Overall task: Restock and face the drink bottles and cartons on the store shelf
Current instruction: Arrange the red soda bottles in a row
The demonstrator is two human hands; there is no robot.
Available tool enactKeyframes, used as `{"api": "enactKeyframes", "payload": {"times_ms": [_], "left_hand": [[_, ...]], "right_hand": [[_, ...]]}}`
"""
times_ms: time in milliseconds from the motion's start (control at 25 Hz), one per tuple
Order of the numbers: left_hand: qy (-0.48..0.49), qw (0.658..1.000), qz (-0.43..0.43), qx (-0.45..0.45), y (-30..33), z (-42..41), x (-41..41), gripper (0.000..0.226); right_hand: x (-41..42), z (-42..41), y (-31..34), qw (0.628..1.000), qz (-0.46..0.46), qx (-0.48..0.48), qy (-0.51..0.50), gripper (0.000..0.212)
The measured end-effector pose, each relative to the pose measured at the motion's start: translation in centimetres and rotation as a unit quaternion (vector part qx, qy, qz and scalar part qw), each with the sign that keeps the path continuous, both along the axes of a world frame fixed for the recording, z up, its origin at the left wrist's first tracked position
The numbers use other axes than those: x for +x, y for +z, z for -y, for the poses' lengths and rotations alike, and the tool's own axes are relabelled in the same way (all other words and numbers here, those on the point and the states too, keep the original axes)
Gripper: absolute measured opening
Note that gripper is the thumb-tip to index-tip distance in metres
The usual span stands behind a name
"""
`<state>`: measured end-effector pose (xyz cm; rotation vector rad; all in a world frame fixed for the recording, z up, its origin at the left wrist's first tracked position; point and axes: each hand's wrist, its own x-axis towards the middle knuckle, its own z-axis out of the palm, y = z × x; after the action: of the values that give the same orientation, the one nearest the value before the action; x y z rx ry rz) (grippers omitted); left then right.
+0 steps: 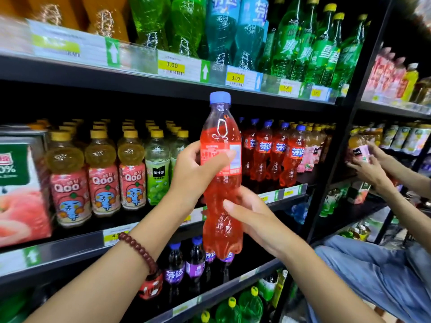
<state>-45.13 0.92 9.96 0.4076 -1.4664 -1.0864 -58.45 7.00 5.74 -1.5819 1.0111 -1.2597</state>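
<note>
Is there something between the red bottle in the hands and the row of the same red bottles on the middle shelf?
Nothing visible does. The red bottle is held in front of the shelf, and the matching red row stands just right of it, with open space before it.

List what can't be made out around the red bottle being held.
- Red bottle: brand face turned away; left hand covers the label.
- Its base: right hand hides part.
- Peach carton: cut by left edge.
- Far price tags: too small.
</note>
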Motion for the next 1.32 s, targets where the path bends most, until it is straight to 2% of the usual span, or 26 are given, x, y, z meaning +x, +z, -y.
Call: {"api": "enactKeyframes", "payload": {"times_ms": [80, 160, 280, 360, 440, 480, 560, 640, 720, 800, 920, 1000, 1200, 1320], "left_hand": [[-0.029, 1.000, -0.008, 0.004, 0.0, 0.0, 0.3, 0.028], [-0.028, 0.999, 0.022, -0.021, 0.1, -0.2, 0.4, 0.035], [0.033, 0.997, 0.051, -0.036, 0.4, -0.5, 0.3, 0.048], [0.069, 0.996, 0.050, -0.021, 0.5, -0.6, 0.2, 0.054], [0.052, 0.998, 0.028, 0.007, 0.5, -0.5, 0.2, 0.055], [0.028, 0.999, 0.011, 0.022, 0.4, -0.4, 0.3, 0.053], [-0.022, 0.998, -0.021, 0.050, 0.0, -0.3, 0.5, 0.049], [-0.056, 0.995, -0.032, 0.073, -0.3, -0.1, 0.6, 0.051], [-0.068, 0.994, -0.023, 0.082, -0.5, -0.1, 0.4, 0.057], [-0.046, 0.996, -0.016, 0.077, -0.3, 0.1, 0.2, 0.057], [-0.008, 0.997, -0.011, 0.072, -0.1, 0.5, 0.1, 0.052], [0.015, 0.998, 0.014, 0.056, 0.0, 0.6, -0.1, 0.046], [0.066, 0.993, 0.096, -0.006, -0.1, 2.3, -0.8, 0.016], [0.081, 0.981, 0.176, 0.005, -2.5, 5.2, -0.8, 0.007]], "right_hand": [[-0.6, -0.3, 0.2, 0.995, 0.049, 0.024, 0.084, 0.053], [-0.4, -0.5, -0.1, 0.996, 0.053, 0.004, 0.074, 0.061], [1.0, -0.6, -0.5, 0.994, -0.007, -0.063, -0.092, 0.060], [1.8, -0.6, -0.4, 0.965, -0.087, -0.115, -0.218, 0.056], [2.2, -0.8, -0.3, 0.949, -0.135, -0.125, -0.256, 0.048], [2.0, -0.9, -0.2, 0.958, -0.136, -0.103, -0.231, 0.043], [0.9, -1.3, 0.0, 0.992, -0.081, -0.004, -0.095, 0.039], [-0.1, -1.7, 0.0, 0.996, -0.009, 0.083, 0.041, 0.045], [-0.4, -1.7, -0.5, 0.994, 0.014, 0.087, 0.063, 0.049], [0.2, -1.5, -0.9, 0.999, -0.021, 0.031, -0.025, 0.053], [1.1, -1.0, -1.5, 0.979, -0.101, -0.044, -0.170, 0.049], [1.2, -0.3, -1.9, 0.972, -0.120, -0.051, -0.195, 0.047], [-0.6, 2.0, -2.3, 0.969, -0.102, -0.061, -0.215, 0.044], [-2.2, 4.6, -2.3, 0.962, -0.064, -0.066, -0.256, 0.047]]}}
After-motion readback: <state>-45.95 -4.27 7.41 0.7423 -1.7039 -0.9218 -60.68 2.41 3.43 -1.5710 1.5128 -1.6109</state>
